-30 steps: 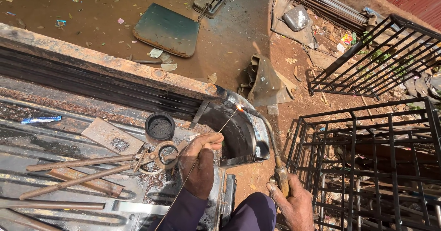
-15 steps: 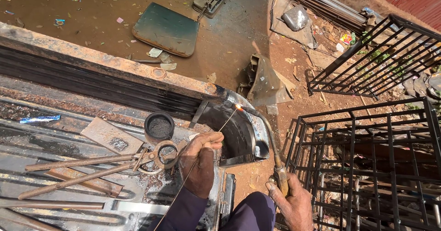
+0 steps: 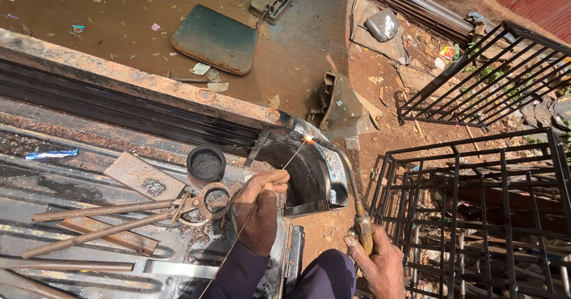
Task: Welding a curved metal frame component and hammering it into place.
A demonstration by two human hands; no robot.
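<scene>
Two hands: both at work low in the frame, one at centre, one at lower right.
Blue wrapper (image 3: 51, 154): a small crumpled strip at far left, lying on the rusty metal bed (image 3: 71, 132).
Flat plate (image 3: 144, 177): a rusted rectangle, left of centre, lying beside the round tin.
Long tongs (image 3: 119, 215): two rusty handles running from lower left to a ring-shaped head just left of the left hand.
Round tin (image 3: 206, 164): a dark cup of grey powder, just above the tongs' ring.
Green panel (image 3: 215, 38): a flat dark-green sheet with rounded corners on the wet ground, upper centre.
Left hand (image 3: 260, 207): at lower centre, back up, knuckles resting on the bed, fingers pinched shut on a thin filler rod (image 3: 279, 174); dark sleeve behind the wrist.
Filler rod line: slants from the bottom edge, through the pinch, up and right to the glowing spot.
Glowing spot (image 3: 307, 139): bright orange point at centre, on the rim of the curved metal panel (image 3: 321, 180).
Torch (image 3: 355, 204): thin bent tube rising from a brass handle to the glow.
Right hand (image 3: 376, 262): lower right of centre, closed around the torch handle, thumb on top.
Black grilles (image 3: 476, 204): barred frames filling the right side, one flat above, one boxy below.
Litter: coloured scraps at upper right by the grille.
</scene>
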